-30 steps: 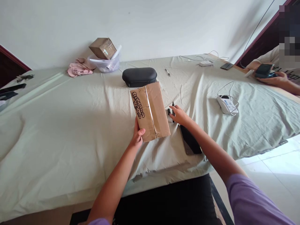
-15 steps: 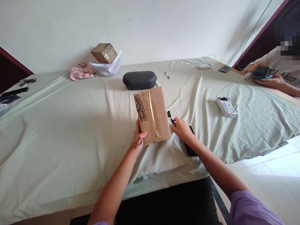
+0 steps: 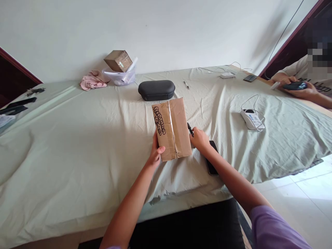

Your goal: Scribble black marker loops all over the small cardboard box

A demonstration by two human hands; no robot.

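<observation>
My left hand (image 3: 157,152) grips a cardboard box (image 3: 178,133) by its lower left edge, thumb on the face. Black looping scribbles run down the box's left strip, and a torn white seam crosses its middle. Just right of the box, my right hand (image 3: 199,139) is closed on a black marker (image 3: 190,129). The marker's front end points up and left, and its cap now appears in line with it; whether it is fully on I cannot tell. A dark phone (image 3: 212,162) lies on the cloth, partly under my right forearm.
Beyond the box sits a black zip case (image 3: 156,90). A plastic basin (image 3: 123,79) with a small carton (image 3: 118,61) stands by a pink cloth (image 3: 93,80). Rightward lie a pen (image 3: 186,84) and a white device with a cable (image 3: 252,119). Another person's hands (image 3: 298,86) hold a dark object.
My right hand has moved the marker up to its cap, which lay apart on the cloth before; the two now meet. The box stays in my left hand. The view has shifted slightly.
</observation>
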